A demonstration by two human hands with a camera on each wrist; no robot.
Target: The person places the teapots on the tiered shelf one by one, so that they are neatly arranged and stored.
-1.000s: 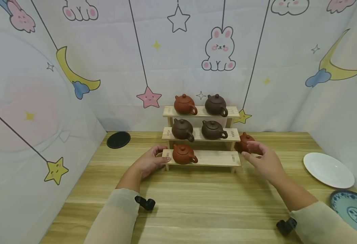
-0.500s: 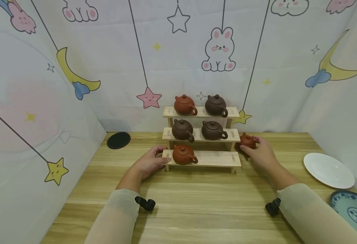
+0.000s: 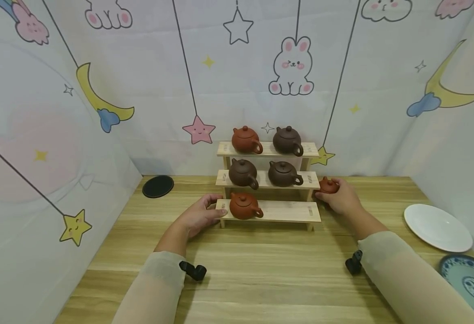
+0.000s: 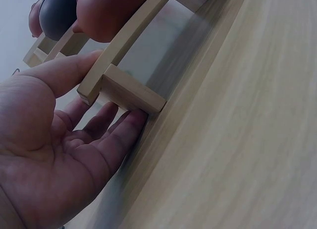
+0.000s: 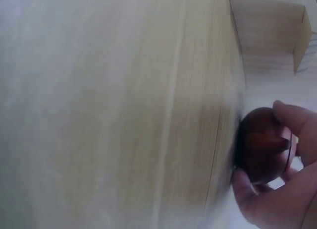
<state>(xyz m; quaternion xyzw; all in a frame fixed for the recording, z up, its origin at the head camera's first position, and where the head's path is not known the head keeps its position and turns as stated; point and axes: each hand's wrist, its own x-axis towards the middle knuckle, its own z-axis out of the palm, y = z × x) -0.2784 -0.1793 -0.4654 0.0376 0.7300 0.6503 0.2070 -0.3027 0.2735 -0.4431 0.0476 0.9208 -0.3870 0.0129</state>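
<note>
At the left end of a three-step wooden stand (image 3: 285, 211), my left hand (image 3: 200, 216) grips the lowest step. The left wrist view shows its thumb on the board's edge and fingers by the stand's leg (image 4: 131, 90). To the right of the stand, my right hand (image 3: 345, 198) holds a reddish-brown teapot (image 3: 328, 185) around its sides. In the right wrist view that teapot (image 5: 262, 144) sits between thumb and fingers, low by the table. A red teapot (image 3: 243, 206) stands on the left of the lowest step.
Two dark teapots, one (image 3: 242, 173) left and one (image 3: 284, 174) right, occupy the middle step. On top are a red teapot (image 3: 246, 140) and a dark teapot (image 3: 287, 140). A black disc (image 3: 158, 186) lies left; a white plate (image 3: 438, 227) and blue-patterned plate (image 3: 473, 285) lie right.
My right hand has moved forward and closed around the reddish-brown teapot beside the stand. That teapot has shifted only slightly. My left hand stays on the stand.
</note>
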